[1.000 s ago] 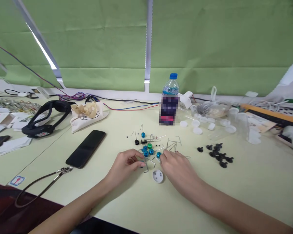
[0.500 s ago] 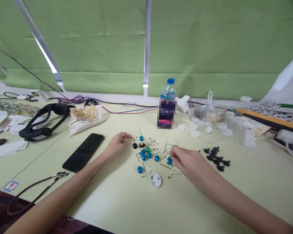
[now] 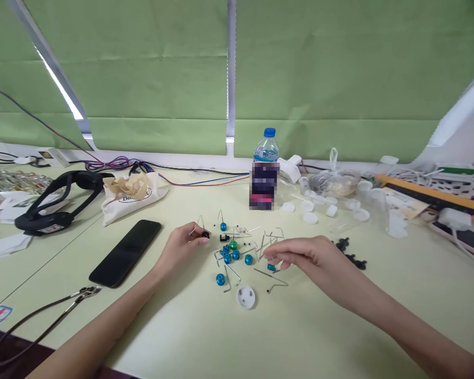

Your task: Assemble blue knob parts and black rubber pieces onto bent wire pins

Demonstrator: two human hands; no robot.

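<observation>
My left hand (image 3: 185, 242) is closed, pinching a small black round collar (image 3: 206, 235) with a thin bent hex key (image 3: 200, 221) standing out of it. My right hand (image 3: 304, 255) hovers with fingers stretched out and nothing visible in them, just above a blue metal part (image 3: 272, 267) it partly covers. Between the hands lie several blue round collars, one of them a near one (image 3: 220, 279), and a green collar (image 3: 233, 245). A black part (image 3: 224, 238) and several L-shaped hex keys (image 3: 233, 273) are scattered among them. Closer to me rests a white round cap (image 3: 246, 297) with small bits inside.
A phone (image 3: 125, 252) and a cord (image 3: 35, 321) lie left. Behind are a black headset (image 3: 59, 205), a cloth pouch (image 3: 134, 197) and a water bottle (image 3: 265, 173). White caps (image 3: 310, 218), clear tubes and black knobs (image 3: 355, 261) lie right.
My left hand has moved onto the black collar and taken hold of it. My right hand's fingers have straightened out from a pinch. The whole view has shifted slightly.
</observation>
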